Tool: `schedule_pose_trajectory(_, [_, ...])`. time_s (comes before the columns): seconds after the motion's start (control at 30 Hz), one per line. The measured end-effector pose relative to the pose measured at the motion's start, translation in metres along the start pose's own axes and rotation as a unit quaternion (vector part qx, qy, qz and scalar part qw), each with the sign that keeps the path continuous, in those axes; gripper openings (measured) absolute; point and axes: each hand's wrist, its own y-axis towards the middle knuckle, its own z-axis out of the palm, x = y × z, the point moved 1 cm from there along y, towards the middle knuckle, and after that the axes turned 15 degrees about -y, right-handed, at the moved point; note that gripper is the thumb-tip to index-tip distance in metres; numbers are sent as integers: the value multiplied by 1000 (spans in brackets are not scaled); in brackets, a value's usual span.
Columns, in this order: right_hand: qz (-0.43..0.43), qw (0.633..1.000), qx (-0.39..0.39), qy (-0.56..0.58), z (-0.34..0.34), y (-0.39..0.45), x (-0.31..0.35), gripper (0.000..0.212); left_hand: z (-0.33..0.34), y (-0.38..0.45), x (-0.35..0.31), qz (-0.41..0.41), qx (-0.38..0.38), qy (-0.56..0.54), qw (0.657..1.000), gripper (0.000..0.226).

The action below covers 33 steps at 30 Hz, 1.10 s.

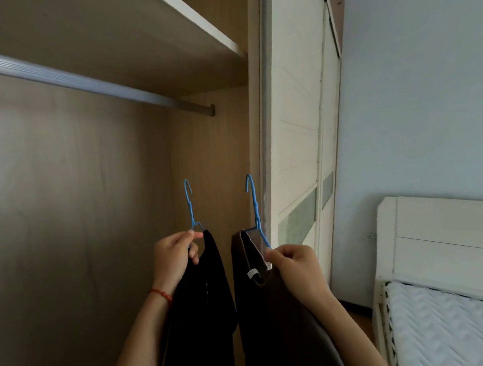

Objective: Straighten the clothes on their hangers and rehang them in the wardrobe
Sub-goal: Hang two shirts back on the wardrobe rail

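Observation:
My left hand [174,253] pinches the shoulder of a blue hanger [190,207] that carries a black garment [199,307]. My right hand [291,262] grips a second blue hanger [255,207] together with the collar of a dark brown garment [277,324], whose white label shows by my fingers. Both hangers are upright, hooks free, well below the metal wardrobe rail [87,79]. The rail runs from the upper left to its end at the wardrobe's right side panel and is bare where I can see it.
A shelf [193,22] sits above the rail. The cream sliding door [296,126] stands just right of the brown garment. A white bed headboard [441,239] and mattress [453,322] are at the lower right against a pale blue wall.

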Motion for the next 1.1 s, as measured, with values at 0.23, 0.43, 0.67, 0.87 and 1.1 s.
schedule_pose_trajectory(0.23, [-62,998,18,22,16,79,15,38,-4,44,-18,27,-48,3,998,34])
schedule_pose_trajectory(0.43, [-114,990,20,79,34,145,44,39,-6,94,-50,87,-58,60,993,35])
schedule_pose_trajectory(0.67, [-115,984,30,134,57,214,89,42,7,158,-89,159,-35,92,982,33])
schedule_pose_trajectory(0.87, [-108,981,59,152,69,270,138,30,4,216,-126,213,-38,114,970,28])
schedule_pose_trajectory(1.1, [-74,984,101,124,90,326,171,15,-5,266,-138,223,-74,123,964,32])
